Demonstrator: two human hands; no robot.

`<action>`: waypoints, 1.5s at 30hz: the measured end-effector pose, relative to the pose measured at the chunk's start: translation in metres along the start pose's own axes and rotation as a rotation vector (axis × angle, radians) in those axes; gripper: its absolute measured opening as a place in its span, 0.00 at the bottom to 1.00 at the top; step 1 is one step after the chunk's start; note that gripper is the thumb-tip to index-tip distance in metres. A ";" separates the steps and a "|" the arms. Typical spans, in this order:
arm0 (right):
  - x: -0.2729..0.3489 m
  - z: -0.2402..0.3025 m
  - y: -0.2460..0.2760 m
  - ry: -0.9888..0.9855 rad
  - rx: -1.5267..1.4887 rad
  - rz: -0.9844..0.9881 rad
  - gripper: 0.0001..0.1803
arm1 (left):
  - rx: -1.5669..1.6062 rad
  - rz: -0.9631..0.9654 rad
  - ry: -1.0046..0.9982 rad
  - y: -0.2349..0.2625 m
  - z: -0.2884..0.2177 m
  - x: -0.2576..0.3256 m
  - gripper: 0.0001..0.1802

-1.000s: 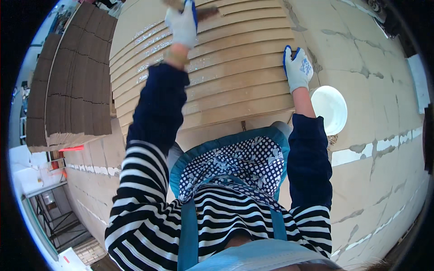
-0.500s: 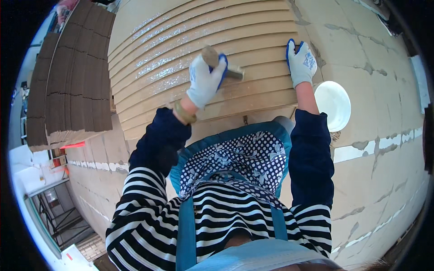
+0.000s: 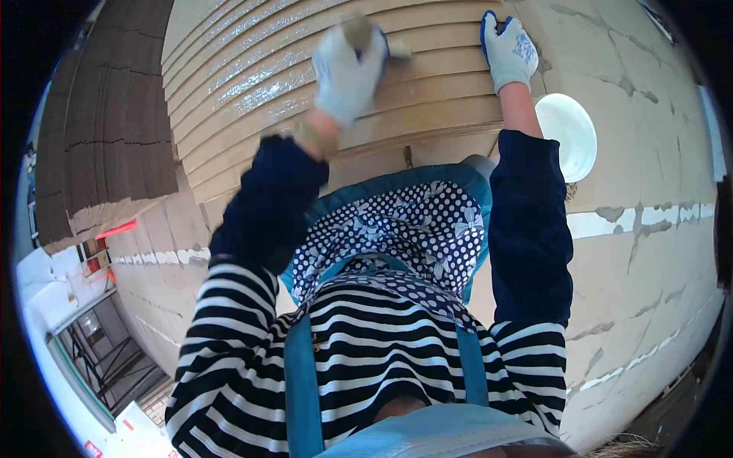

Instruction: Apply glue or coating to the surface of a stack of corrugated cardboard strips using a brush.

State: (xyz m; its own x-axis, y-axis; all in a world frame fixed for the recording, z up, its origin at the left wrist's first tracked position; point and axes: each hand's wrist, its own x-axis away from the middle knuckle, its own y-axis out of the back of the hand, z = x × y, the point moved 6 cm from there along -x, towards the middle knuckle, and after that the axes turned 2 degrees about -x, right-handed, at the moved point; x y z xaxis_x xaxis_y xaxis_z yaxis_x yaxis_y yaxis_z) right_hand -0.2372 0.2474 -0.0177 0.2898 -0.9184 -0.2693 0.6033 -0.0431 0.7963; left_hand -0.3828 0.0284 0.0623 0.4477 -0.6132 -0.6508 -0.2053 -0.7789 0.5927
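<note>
My left hand (image 3: 347,72), in a white glove, grips a paintbrush (image 3: 365,34) whose bristle end rests on the tan lap siding panel (image 3: 252,84). The hand is blurred by motion. My right hand (image 3: 510,47), also in a white and blue glove, lies flat with fingers spread on the right end of the same siding, holding nothing. Wet, shiny streaks cover the upper left boards of the panel. Dark blue sleeves run from both hands down to a striped shirt.
A white round bowl (image 3: 569,133) sits on the pale board floor just right of my right arm. A second stack of dark brown siding (image 3: 107,145) lies to the left. A scaffold drop and railing (image 3: 92,343) show at the lower left.
My left hand swept the brush from the panel's top down to its middle, then back up a little. My right hand stayed planted on the siding.
</note>
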 end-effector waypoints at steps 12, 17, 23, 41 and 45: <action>0.000 0.004 -0.001 0.031 0.012 0.024 0.30 | 0.070 0.067 -0.017 0.025 -0.034 0.052 0.08; 0.000 -0.004 -0.004 0.017 0.041 -0.006 0.31 | 0.020 0.237 -0.124 0.033 -0.051 0.095 0.08; -0.001 0.000 -0.001 0.002 0.031 0.058 0.32 | 0.111 0.202 0.263 0.093 -0.002 0.113 0.02; -0.003 0.007 -0.004 0.015 0.028 0.067 0.33 | 0.062 -0.053 0.180 0.073 0.025 0.093 0.03; 0.000 -0.003 0.000 0.025 -0.020 0.036 0.30 | 0.126 0.120 0.152 0.088 -0.007 0.115 0.08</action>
State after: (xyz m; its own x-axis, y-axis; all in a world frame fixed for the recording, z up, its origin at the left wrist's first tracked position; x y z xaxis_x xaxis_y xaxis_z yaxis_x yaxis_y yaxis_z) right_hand -0.2348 0.2484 -0.0198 0.3296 -0.9092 -0.2545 0.6066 -0.0027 0.7950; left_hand -0.3436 -0.1094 0.0430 0.5377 -0.6827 -0.4948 -0.3679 -0.7180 0.5909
